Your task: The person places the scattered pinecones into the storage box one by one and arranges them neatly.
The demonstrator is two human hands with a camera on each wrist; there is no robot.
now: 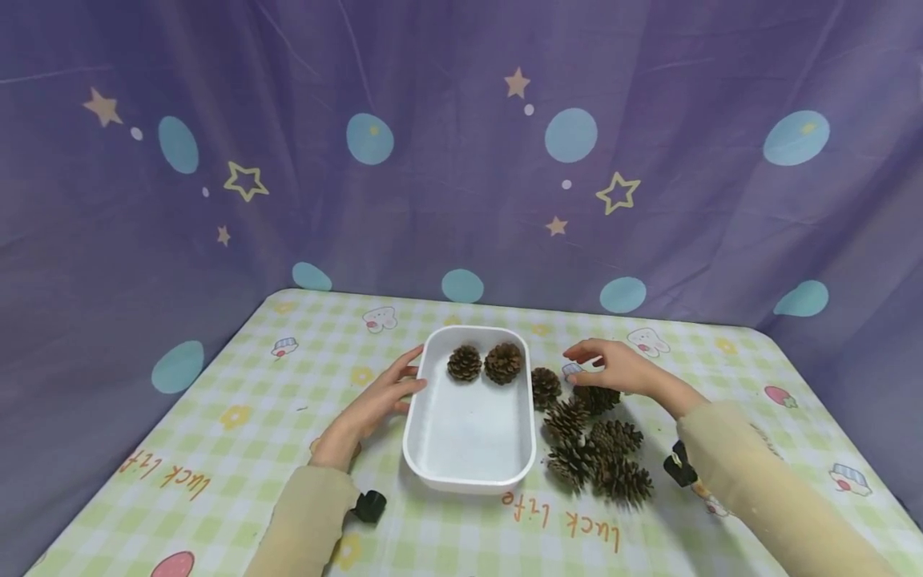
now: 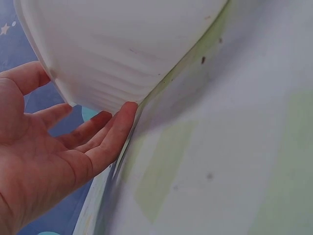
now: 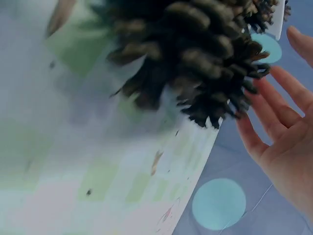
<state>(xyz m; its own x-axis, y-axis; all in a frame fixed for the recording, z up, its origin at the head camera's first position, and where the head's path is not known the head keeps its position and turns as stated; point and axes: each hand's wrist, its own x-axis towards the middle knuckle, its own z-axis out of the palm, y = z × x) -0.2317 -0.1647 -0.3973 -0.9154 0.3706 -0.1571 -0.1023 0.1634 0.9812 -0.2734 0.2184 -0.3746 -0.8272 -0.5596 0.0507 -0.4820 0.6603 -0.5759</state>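
A white rectangular tray [image 1: 472,425] sits in the middle of the table, with two pine cones [image 1: 484,364] at its far end. My left hand [image 1: 378,403] is at the tray's left side; in the left wrist view, the fairly straight fingers [image 2: 122,128] meet its outer wall. Several brown pine cones [image 1: 602,449] lie in a cluster to the right of the tray. Over the far end of that cluster is my right hand [image 1: 613,369], its fingers spread loosely with nothing gripped. The right wrist view has its fingertips right beside a pine cone [image 3: 215,93].
A green-and-white checked tablecloth [image 1: 238,473] with printed drawings covers the table. Behind it hangs a purple curtain [image 1: 461,200] with stars and ovals. Small brown flakes [image 3: 156,162] lie on the cloth by the cones. Each wrist carries a small black camera [image 1: 370,506].
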